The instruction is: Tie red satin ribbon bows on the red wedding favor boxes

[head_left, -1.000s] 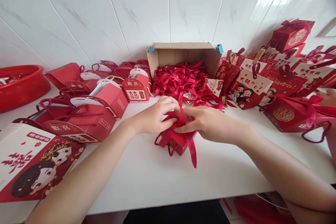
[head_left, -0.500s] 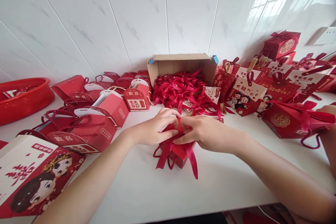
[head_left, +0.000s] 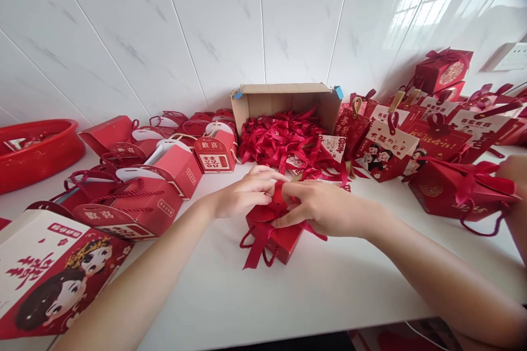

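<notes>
A small red gift box (head_left: 284, 247) with a twisted cord handle stands on the white table (head_left: 230, 296) in front of me. Red ribbon (head_left: 258, 244) lies over its top, one tail hanging down the near side. From the left, my left hand (head_left: 247, 192) pinches a loop of this ribbon above the box. My right hand (head_left: 323, 205) is closed on the ribbon from the other side, its index fingertip pressing on the box's top. Parts of the ribbon between the hands are hidden by the fingers.
Behind my hands, a cardboard carton (head_left: 284, 89) spills red ribbons (head_left: 284, 140). Red gift boxes (head_left: 123, 208) line the left, beside a red basin (head_left: 37, 167). Standing gift bags (head_left: 382, 151) fill the right. At far right another person's hand (head_left: 514, 175) touches a ribboned box (head_left: 448, 192).
My left hand has drawn slightly left and up, opening a gap over the box. The right ribbon tail has swung up toward my right hand. The other person's box has shifted slightly.
</notes>
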Demonstrator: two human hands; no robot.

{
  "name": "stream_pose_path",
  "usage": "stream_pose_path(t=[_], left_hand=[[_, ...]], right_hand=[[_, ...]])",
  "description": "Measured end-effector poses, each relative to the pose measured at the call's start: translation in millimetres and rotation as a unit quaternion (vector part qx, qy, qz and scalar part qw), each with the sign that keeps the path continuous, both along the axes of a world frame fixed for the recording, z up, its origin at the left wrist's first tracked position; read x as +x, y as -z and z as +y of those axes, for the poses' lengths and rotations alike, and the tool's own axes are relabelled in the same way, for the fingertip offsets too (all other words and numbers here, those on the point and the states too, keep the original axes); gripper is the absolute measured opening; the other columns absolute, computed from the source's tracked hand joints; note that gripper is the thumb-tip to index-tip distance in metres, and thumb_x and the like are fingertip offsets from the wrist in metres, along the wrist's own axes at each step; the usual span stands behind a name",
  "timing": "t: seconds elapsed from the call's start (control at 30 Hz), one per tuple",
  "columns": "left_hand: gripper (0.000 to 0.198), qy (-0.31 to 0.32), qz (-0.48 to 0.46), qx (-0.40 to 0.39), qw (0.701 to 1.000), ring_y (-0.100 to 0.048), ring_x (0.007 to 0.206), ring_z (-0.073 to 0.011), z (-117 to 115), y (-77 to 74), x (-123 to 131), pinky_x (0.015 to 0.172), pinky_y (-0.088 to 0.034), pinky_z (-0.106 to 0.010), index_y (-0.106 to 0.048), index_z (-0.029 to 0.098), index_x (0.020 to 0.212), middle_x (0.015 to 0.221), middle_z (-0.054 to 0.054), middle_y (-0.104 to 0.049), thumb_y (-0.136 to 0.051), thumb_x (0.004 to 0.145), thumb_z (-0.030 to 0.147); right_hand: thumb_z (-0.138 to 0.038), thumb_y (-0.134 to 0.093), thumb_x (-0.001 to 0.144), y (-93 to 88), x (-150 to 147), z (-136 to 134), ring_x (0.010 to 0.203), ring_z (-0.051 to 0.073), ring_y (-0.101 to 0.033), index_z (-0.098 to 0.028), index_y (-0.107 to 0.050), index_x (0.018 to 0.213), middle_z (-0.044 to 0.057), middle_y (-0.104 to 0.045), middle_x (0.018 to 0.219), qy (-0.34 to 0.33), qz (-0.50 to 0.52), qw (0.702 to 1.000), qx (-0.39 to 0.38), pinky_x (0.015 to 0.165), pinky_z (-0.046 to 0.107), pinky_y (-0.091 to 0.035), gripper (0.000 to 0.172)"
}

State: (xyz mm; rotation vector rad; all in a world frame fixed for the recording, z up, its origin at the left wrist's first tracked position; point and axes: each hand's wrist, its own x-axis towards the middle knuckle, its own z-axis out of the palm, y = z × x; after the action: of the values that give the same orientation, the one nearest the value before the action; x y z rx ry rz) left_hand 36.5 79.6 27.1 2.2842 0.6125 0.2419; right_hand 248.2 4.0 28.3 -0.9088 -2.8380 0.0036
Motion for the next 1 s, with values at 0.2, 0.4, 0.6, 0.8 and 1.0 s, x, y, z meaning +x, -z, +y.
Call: stream_pose_path(t=[0.2, 0.4, 0.6, 0.8, 1.0], left_hand=[[0.016, -0.007, -0.022, 0.032, 0.999, -0.034, 0.124, -0.0239, -3.8, -1.5, 2.4, 0.103, -0.034, -0.040, -0.050, 0.020, 0.071, 0.128, -0.002, -0.053, -0.049, 0.086, 0.023], [0.025, -0.031, -0.079, 0.002, 0.996, -0.053, 0.098, -0.0200, -11.0, 0.7, 7.2, 0.083, -0.045, -0.033, -0.040, 0.020, 0.068, 0.101, -0.004, -0.060, -0.056, 0.085, 0.030], [0.026, -0.028, -0.075, -0.008, 0.997, -0.053, 0.081, -0.0166, -11.7, -1.4, 7.1, 0.076, -0.043, -0.030, -0.039, 0.020, 0.069, 0.085, -0.001, -0.058, -0.057, 0.084, 0.028], [0.026, -0.028, -0.063, -0.009, 0.998, -0.053, 0.082, -0.0163, -10.3, -0.7, 6.5, 0.076, -0.043, -0.029, -0.038, 0.020, 0.070, 0.086, -0.001, -0.057, -0.059, 0.082, 0.029], [0.033, -0.024, -0.063, -0.038, 0.997, -0.056, 0.088, -0.0173, -8.7, -0.1, 5.2, 0.075, -0.044, -0.029, -0.031, 0.021, 0.068, 0.092, -0.002, -0.061, -0.059, 0.082, 0.029]], right_hand=[[0.003, -0.050, 0.079, 1.6, 0.4, 0.4, 0.070, 0.013, -0.048, -0.035, -0.068, 0.113, 0.005, -0.053, 0.089, 0.007, 0.016, 1.000, -0.002, 0.059, 0.024, -0.035, 0.054], [-0.009, -0.045, 0.090, 1.6, 5.9, 6.6, 0.080, 0.014, -0.056, -0.023, -0.067, 0.108, 0.006, -0.061, 0.093, -0.019, 0.134, 0.990, -0.040, 0.067, 0.025, -0.043, 0.032], [-0.011, -0.054, 0.085, 1.4, 10.6, 9.6, 0.075, 0.012, -0.056, -0.020, -0.053, 0.099, 0.001, -0.063, 0.091, 0.025, 0.226, 0.970, -0.085, 0.063, 0.022, -0.043, 0.017], [-0.010, -0.055, 0.084, 0.4, 12.0, 10.8, 0.081, 0.012, -0.056, -0.019, -0.053, 0.101, 0.002, -0.062, 0.094, 0.014, 0.220, 0.969, -0.106, 0.067, 0.021, -0.043, 0.020], [-0.019, -0.058, 0.085, 1.5, 13.0, 14.7, 0.072, 0.012, -0.052, -0.017, -0.062, 0.087, 0.003, -0.059, 0.087, 0.047, 0.166, 0.980, -0.102, 0.061, 0.023, -0.040, 0.004]])
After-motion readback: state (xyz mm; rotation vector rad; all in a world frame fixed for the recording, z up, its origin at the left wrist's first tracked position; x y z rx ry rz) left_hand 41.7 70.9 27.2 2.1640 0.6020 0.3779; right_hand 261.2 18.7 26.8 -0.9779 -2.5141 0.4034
